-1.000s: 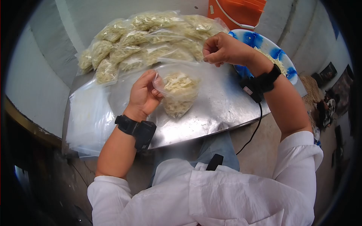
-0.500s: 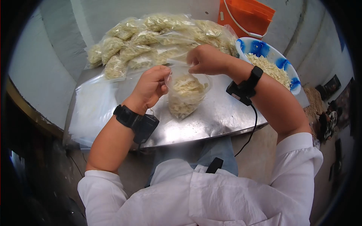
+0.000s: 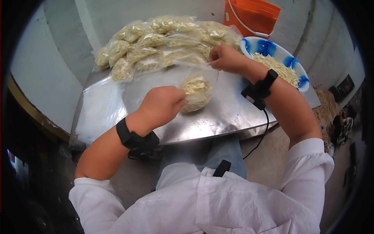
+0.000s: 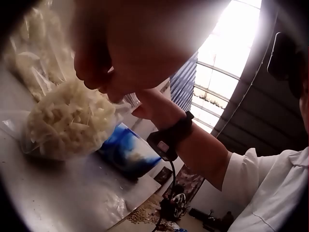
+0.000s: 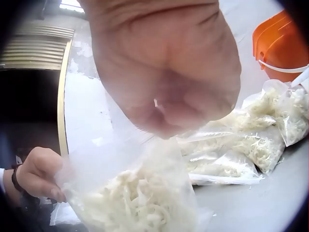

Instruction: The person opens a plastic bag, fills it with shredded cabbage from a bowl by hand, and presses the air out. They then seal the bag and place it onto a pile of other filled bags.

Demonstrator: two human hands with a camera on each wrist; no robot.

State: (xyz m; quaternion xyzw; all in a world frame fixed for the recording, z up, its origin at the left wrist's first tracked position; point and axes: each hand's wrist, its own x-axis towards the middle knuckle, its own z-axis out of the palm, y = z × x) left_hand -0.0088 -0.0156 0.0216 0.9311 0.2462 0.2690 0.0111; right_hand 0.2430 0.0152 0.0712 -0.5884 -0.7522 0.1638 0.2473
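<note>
A clear plastic bag [image 3: 196,93] bulging with pale shredded vegetable stands on the metal table [image 3: 226,115]. My left hand [image 3: 161,105] is at its left side, fingers bent, pinching the plastic there; the right wrist view shows this left hand [image 5: 41,171] at the bag's edge. My right hand [image 3: 230,59] pinches the upper right part of the bag, fingers curled in, and the film stretches up toward it. Seen from the left wrist, the shreds [image 4: 70,121] fill the bag's lower part below the curled fingers.
Filled bags [image 3: 156,41] are piled along the back of the table. Flat clear bags [image 3: 99,111] lie stacked at the left. A blue and white basin [image 3: 267,46] of loose shreds [image 3: 276,69] stands at the right, with an orange bucket [image 3: 251,15] behind it.
My right hand came in from the right to the bag's top and took hold of it, then drew slightly right. My left hand turned over, back upward, and moved lower along the bag.
</note>
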